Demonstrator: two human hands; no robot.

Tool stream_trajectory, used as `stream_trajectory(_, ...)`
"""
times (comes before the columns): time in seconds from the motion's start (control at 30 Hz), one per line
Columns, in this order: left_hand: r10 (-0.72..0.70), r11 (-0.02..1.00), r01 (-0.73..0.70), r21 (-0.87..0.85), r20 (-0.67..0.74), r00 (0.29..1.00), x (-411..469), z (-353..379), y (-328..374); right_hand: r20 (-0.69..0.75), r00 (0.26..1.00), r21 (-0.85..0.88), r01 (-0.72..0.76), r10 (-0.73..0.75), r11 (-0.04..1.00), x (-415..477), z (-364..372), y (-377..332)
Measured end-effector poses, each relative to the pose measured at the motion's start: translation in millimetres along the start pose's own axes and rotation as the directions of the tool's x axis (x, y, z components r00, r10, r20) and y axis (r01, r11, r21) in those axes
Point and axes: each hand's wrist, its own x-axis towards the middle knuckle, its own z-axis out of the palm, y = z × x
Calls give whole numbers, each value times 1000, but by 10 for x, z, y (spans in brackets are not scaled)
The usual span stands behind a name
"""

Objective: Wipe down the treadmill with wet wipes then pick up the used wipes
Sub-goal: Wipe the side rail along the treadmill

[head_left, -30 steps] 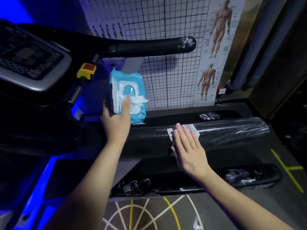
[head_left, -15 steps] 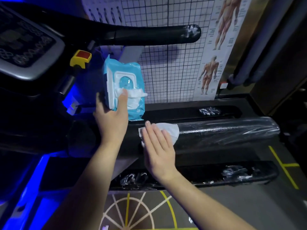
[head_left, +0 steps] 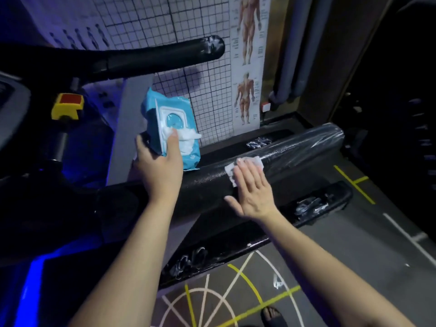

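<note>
Sliding outward since half a second ago, our right hand (head_left: 253,190) is now pressing the wet wipe (head_left: 250,160) further from the pack of wipes (head_left: 175,128), along the film-wrapped handrail (head_left: 306,147) toward its free end. We are keeping this hand flat, fingers straight and together on the wipe, which is showing white beyond the fingertips and lying on the rail's top face, roughly midway along it. The rail's long axis is running from the console end at our left out to the free end at far right, so we are judging that the coming stroke is following that line, with the right hand already on it and the nearer of the two. Our left hand (head_left: 160,171) is gripping the pack upright at the rail's console end, thumb lying over the sheet poking from its lid, fingers hidden behind. Crinkled film is covering the stretch ahead and may be snagging the wipe. Above, the upper handlebar (head_left: 153,57) is crossing well clear; the yellow stop switch (head_left: 68,106) is sitting far to the left, and the lower side rail (head_left: 318,204) is running beneath the hand, apart from it. An anatomy poster (head_left: 247,67) is hanging behind, and a foot (head_left: 271,313) is showing on the marked floor (head_left: 354,256).
</note>
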Motion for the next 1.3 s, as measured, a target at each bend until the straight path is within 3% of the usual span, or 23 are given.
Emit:
stream_trajectory(0.13,2,1000,-3,-15,-27,1000,31,26,-1,36,997,-53,69,-67,996,-59,-16,252)
stream_trajectory(0.43,-8,999,-1,-45,-197,980,-16,52,11,129,985,-86,-102,112,991,-256,-204,873)
stream_trajectory(0.53,0,999,7,34,-197,980,-65,104,8,155,983,-87,-84,96,993,-260,-294,1135)
stream_trajectory(0.77,38,995,-18,100,-200,979,-144,120,114,199,945,-28,-259,260,965,-218,-419,1148)
stream_trajectory(0.9,31,993,-7,115,-201,979,-236,142,151,95,975,17,-202,200,979,-176,-599,1050)
stream_trajectory(0.97,24,993,1,116,-215,976,-300,159,160,-11,961,75,-275,277,958,-144,-685,986)
stream_trajectory(1.03,40,990,-9,138,-228,973,-348,179,171,-8,913,176,-401,409,899,-87,-782,851)
stream_trajectory(1.1,42,986,-4,166,-228,973,-375,202,182,129,864,329,-500,486,801,-30,-864,663)
stream_trajectory(1.2,49,976,-4,220,-203,978,-357,179,164,306,707,563,-674,638,477,59,-996,350)
stream_trajectory(1.3,71,963,-15,269,-201,977,-296,111,132,484,590,650,-737,646,185,120,-1178,53)
